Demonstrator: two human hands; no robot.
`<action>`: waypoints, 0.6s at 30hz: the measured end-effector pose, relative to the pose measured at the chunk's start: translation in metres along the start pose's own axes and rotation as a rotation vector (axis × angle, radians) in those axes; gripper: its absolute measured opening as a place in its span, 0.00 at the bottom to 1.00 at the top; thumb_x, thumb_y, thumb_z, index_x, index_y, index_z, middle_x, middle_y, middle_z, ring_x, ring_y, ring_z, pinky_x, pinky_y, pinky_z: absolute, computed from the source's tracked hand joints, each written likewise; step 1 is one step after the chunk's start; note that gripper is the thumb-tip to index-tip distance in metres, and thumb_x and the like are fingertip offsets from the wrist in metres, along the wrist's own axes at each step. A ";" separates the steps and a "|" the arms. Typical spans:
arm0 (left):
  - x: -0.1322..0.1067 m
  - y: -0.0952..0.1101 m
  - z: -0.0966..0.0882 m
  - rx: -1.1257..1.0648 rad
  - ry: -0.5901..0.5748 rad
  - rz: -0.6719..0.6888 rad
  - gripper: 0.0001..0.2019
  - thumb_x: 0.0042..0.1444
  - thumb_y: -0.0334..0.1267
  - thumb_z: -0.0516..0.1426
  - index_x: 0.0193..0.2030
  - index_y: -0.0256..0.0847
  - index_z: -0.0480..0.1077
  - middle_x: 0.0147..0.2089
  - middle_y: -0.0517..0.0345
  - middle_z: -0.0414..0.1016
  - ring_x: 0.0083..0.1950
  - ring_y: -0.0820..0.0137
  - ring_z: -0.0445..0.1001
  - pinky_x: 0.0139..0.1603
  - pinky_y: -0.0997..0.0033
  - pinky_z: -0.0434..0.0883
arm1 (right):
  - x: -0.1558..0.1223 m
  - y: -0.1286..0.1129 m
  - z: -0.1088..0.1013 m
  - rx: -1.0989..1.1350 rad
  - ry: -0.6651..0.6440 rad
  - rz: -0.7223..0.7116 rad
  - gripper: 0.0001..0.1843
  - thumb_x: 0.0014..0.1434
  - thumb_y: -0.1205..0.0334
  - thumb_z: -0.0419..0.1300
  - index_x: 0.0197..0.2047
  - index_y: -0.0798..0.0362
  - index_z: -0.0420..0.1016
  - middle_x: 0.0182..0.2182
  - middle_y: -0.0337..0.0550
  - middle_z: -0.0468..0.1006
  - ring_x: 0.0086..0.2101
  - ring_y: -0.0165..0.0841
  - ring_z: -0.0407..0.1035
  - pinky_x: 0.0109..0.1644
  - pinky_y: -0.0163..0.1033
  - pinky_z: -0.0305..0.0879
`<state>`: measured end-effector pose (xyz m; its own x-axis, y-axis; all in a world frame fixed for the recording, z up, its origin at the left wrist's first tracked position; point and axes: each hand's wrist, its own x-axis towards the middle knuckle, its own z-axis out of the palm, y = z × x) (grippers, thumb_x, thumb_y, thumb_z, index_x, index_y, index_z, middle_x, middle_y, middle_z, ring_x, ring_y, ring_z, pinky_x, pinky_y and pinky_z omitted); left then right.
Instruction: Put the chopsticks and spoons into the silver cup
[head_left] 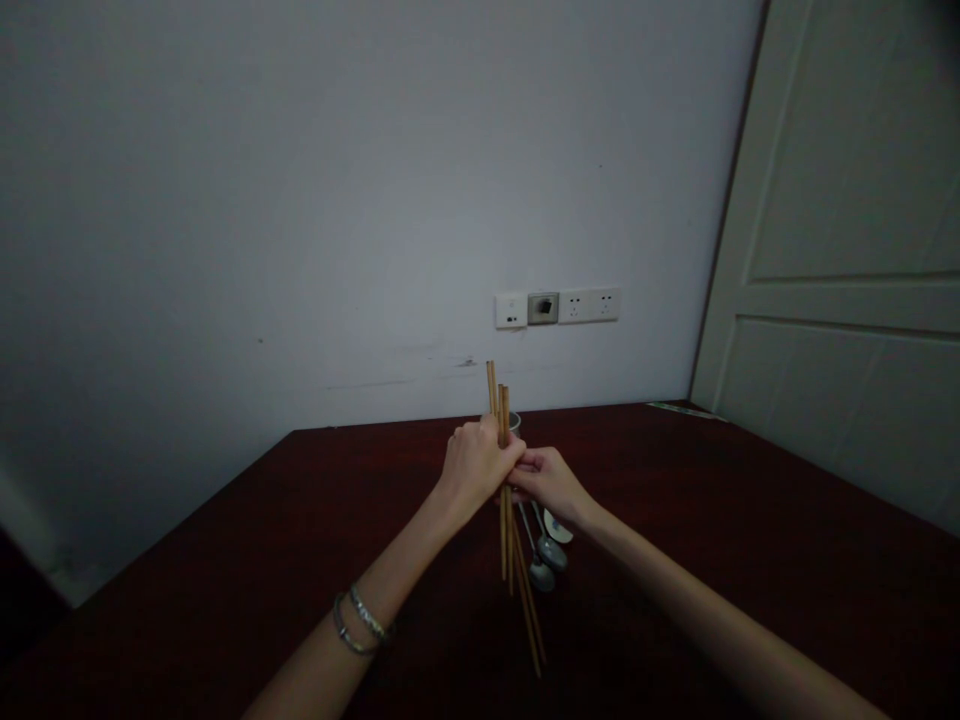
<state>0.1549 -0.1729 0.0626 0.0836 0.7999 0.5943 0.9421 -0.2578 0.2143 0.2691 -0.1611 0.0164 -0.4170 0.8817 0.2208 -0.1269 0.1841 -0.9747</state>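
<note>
A: Where're the chopsticks [509, 540] rn?
B: In front of the cup [514, 422], nearer the viewer. Tops stick up by its rim, lower ends fan out twd the viewer, a couple slanting off to the R.
A: L hand [480, 455]?
B: Just L of the cup, fingers closed round the chopsticks approx. midway. Two bracelets [365, 612] on that wrist.
A: And R hand [551, 480]?
B: In front of the cup & a bit R, fingertips bunched right by the L thumb, at the chopsticks. Can't tell if it's gripping anything; the L hand covers part.
A: Anything else nearby?
B: Two metal spoons [551, 553], bowls twd the viewer from the cup, slightly R, plus a white piece w/ blue marks [558, 527] beside them. Can't tell if they're resting on the table [300, 500]. Sockets [589, 305] on the wall, above the cup & R.
</note>
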 end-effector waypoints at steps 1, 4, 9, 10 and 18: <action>0.000 0.000 0.001 -0.005 0.002 0.000 0.11 0.49 0.41 0.51 0.31 0.36 0.69 0.25 0.54 0.70 0.28 0.67 0.69 0.29 0.71 0.61 | 0.000 0.001 -0.001 0.003 -0.003 0.004 0.21 0.39 0.49 0.63 0.30 0.60 0.75 0.21 0.42 0.76 0.22 0.31 0.70 0.31 0.38 0.68; -0.002 0.001 0.002 -0.049 0.018 0.006 0.10 0.49 0.41 0.51 0.30 0.37 0.69 0.25 0.56 0.70 0.27 0.69 0.68 0.28 0.73 0.60 | -0.001 0.002 -0.004 0.023 -0.009 0.017 0.22 0.39 0.49 0.63 0.30 0.60 0.75 0.22 0.42 0.76 0.24 0.32 0.71 0.33 0.40 0.68; -0.002 0.000 0.003 -0.232 0.013 0.053 0.09 0.48 0.41 0.53 0.26 0.37 0.67 0.22 0.59 0.68 0.23 0.74 0.65 0.26 0.75 0.59 | -0.011 -0.003 -0.007 0.108 -0.036 0.040 0.22 0.40 0.50 0.64 0.33 0.60 0.75 0.25 0.45 0.77 0.28 0.34 0.72 0.38 0.43 0.68; -0.001 0.000 0.003 -0.298 0.008 0.062 0.09 0.48 0.41 0.54 0.27 0.37 0.67 0.22 0.60 0.67 0.23 0.74 0.65 0.26 0.75 0.60 | -0.014 -0.005 -0.008 0.129 -0.052 0.046 0.21 0.40 0.52 0.64 0.33 0.60 0.75 0.26 0.46 0.77 0.28 0.34 0.72 0.38 0.43 0.68; 0.010 -0.013 -0.007 -1.079 -0.168 0.028 0.26 0.47 0.39 0.57 0.53 0.36 0.59 0.31 0.56 0.74 0.31 0.72 0.73 0.34 0.73 0.68 | -0.022 -0.008 -0.011 0.197 -0.150 0.108 0.20 0.42 0.58 0.65 0.38 0.61 0.72 0.31 0.50 0.77 0.30 0.35 0.73 0.37 0.44 0.70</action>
<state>0.1414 -0.1654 0.0716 0.2208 0.8292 0.5135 0.1654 -0.5507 0.8181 0.2896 -0.1775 0.0192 -0.5646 0.8146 0.1327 -0.2407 -0.0087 -0.9706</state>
